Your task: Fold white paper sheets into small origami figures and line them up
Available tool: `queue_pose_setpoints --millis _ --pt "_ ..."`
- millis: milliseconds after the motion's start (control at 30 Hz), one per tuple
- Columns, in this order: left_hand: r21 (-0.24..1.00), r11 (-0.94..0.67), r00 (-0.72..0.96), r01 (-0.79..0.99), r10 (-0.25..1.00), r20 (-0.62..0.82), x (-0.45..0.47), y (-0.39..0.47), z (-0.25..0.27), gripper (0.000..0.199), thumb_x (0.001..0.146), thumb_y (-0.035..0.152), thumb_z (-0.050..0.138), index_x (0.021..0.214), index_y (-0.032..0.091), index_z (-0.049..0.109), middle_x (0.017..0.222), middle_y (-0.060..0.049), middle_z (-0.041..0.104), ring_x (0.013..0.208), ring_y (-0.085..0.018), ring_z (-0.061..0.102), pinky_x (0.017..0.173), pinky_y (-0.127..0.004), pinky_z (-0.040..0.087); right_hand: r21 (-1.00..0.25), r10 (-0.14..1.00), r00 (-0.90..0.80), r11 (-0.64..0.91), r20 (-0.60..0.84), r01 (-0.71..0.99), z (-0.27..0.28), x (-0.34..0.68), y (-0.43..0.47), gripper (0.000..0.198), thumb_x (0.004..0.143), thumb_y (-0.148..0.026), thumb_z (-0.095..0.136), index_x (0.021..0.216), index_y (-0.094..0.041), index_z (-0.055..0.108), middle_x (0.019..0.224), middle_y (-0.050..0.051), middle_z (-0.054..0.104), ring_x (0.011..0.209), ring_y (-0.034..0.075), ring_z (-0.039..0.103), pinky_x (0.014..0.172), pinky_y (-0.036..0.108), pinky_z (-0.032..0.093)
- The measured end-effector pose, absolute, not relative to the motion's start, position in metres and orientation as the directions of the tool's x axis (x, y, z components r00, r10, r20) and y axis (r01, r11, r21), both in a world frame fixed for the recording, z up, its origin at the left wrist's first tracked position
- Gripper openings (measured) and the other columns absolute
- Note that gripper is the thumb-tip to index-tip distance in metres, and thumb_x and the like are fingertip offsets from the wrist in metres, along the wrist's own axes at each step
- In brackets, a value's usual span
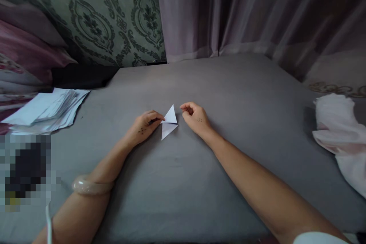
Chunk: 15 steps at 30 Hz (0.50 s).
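"So, how's the grip?"

"The left hand (146, 124) pinches the paper (171, 116) at its left edge. The right hand (196, 116) curls loosely just beside it, not touching, thumb and fingertips parted."

"And the paper?"

"On the grey surface (177, 190), between the hands, one tip facing away from the person, the other toward. I'd pinch lightly but surely, steady the far side with the right fingertips, and match edges before pressing any crease."

"Around it?"

"A stack (61, 108) well off left, a cloth (334, 108) far right, a curtain (194, 19) beyond."
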<state>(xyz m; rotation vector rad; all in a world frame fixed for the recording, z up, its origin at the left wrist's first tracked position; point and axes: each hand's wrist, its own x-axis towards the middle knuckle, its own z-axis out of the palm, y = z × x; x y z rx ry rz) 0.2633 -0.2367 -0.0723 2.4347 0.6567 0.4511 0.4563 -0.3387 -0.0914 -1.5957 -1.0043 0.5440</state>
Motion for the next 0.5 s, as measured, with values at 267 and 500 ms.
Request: queue_pose_setpoints --millis 267,500 --pt "0.573 -0.742 0.808 0.348 0.548 0.218 0.2653 -0.2343 -0.0736 0.021 0.091 0.025 0.047 0.099 0.020 0.066 0.099 -0.005 0.065 0.093 -0.018 0.060 0.084 -0.030 0.044 -0.925 0.866 0.451 0.035 0.217 0.378 -0.0918 0.4544 -0.3389 0.024 0.070 -0.011 0.049 0.083 -0.019 0.066 0.082 0.002 0.068 0.069 0.014 0.059 0.069 0.029 0.048" --pt "0.598 -0.713 0.776 0.366 0.589 0.227 0.2641 -0.2409 -0.0680 0.036 0.074 0.006 0.044 0.102 0.017 0.064 0.094 -0.005 0.066 0.086 -0.016 0.060 0.072 -0.026 0.046 -0.881 0.932 0.288 0.064 0.221 0.469 -0.0834 0.4521 -0.3472 0.023 0.071 -0.016 0.054 0.091 -0.020 0.066 0.085 0.001 0.065 0.070 0.013 0.057 0.070 0.028 0.047"
